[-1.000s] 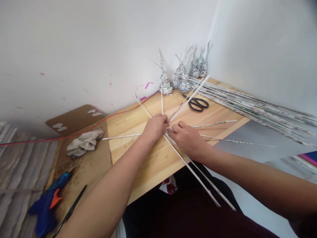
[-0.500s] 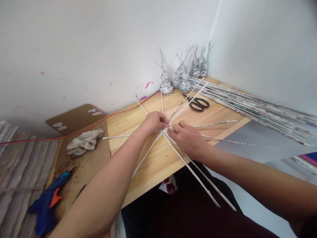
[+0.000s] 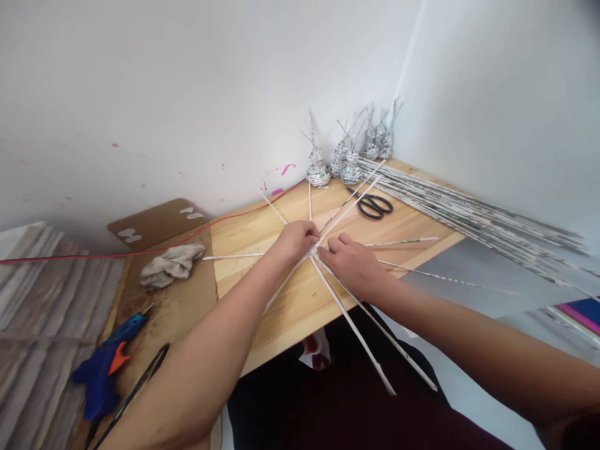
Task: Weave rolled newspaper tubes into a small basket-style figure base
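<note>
Paper sticks [image 3: 350, 322] cross mid-bench [image 3: 281, 325], ten arms showing. The left hand [image 3: 297, 239] and right hand [image 3: 350, 265] have bent fingers pinching their centre. Two upper-right arms reach across one pair of scissors [image 3: 375, 205] to a stick pile [image 3: 450, 200], too overlapped to count. Six woven figures [image 3: 317, 170] stand behind; one rag [image 3: 172, 265] and one glue gun [image 3: 100, 375] lie left.

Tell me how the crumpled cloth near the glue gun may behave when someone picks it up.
The cloth would probably hang floppy, because it lies in soft, loose folds. It looks fairly light, being only a small bundle. It seems unlikely to roll, since its shape on the brown surface is low and uneven.
</note>
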{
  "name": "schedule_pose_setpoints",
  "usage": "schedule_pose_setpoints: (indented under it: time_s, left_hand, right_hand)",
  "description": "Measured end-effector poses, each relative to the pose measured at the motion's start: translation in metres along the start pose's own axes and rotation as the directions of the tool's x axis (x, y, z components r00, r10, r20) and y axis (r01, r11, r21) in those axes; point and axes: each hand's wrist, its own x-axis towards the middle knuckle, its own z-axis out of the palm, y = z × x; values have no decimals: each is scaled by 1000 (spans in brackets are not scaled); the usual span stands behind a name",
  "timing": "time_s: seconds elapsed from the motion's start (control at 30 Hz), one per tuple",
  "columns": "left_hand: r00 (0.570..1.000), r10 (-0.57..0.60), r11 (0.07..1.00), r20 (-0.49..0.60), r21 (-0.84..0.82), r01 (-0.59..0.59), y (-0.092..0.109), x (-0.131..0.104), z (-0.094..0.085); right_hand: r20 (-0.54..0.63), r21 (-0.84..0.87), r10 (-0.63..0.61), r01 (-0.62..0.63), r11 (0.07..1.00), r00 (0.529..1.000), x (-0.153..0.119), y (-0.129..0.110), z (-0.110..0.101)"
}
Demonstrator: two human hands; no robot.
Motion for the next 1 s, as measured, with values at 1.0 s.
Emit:
schedule_pose_setpoints:
  time_s: [1.0]
  left_hand:
    - [976,217,958,-8,193,-211,-2,-57,4]
  right_hand:
    - [42,597,223,-204,776,974,-96,0,-18]
